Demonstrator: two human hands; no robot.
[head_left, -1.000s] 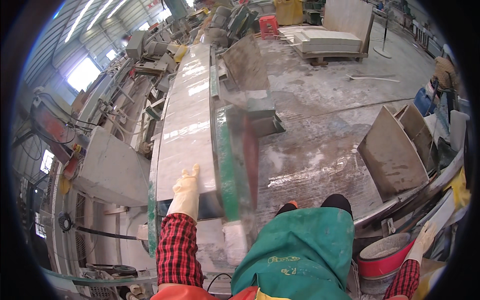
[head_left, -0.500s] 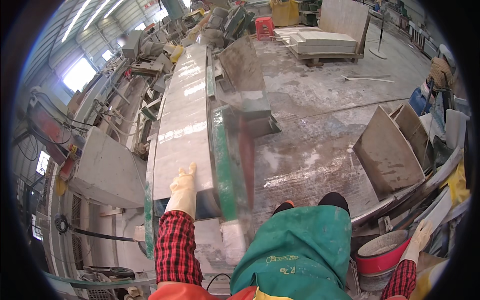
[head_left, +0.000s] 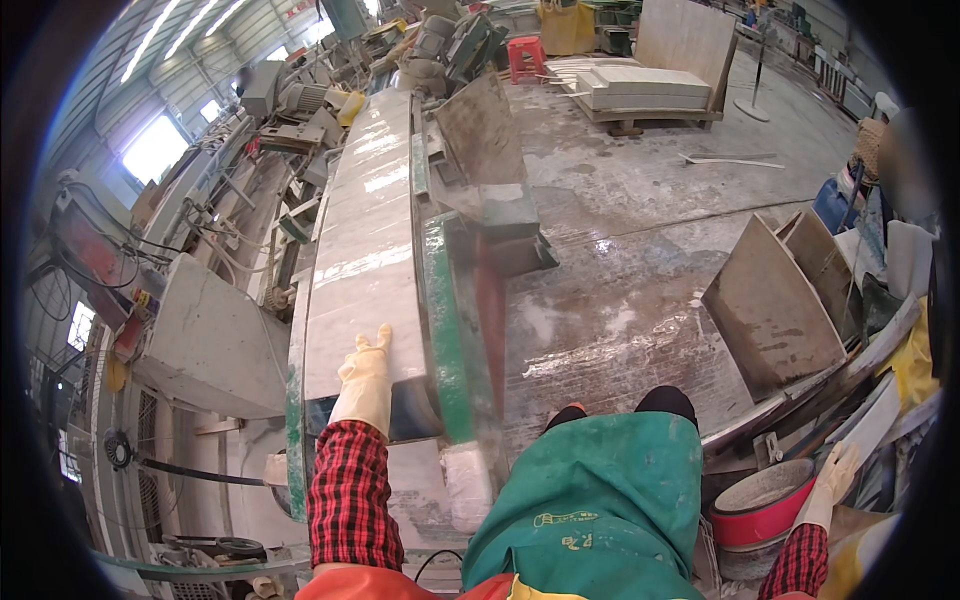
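A long pale stone slab (head_left: 365,230) lies flat on a green-edged conveyor bed (head_left: 445,330) that runs away from me. My left hand (head_left: 365,385), in a cream rubber glove with a red checked sleeve, rests flat on the slab's near end, fingers together and pointing forward. My right hand (head_left: 830,485), gloved the same way, hangs low at the right near a red and grey bucket (head_left: 762,510); it holds nothing that I can see. A green apron (head_left: 590,500) covers my front.
Grey machine housings and cables (head_left: 200,330) crowd the left side. Stone slabs (head_left: 770,310) lean at the right. A stack of slabs on a pallet (head_left: 640,90) and a red stool (head_left: 527,58) stand far back. The concrete floor (head_left: 620,260) is wet.
The slab's near end and my left hand on it have stayed nearly the same; the view has shifted slightly. My right hand has dropped a little beside the bucket.
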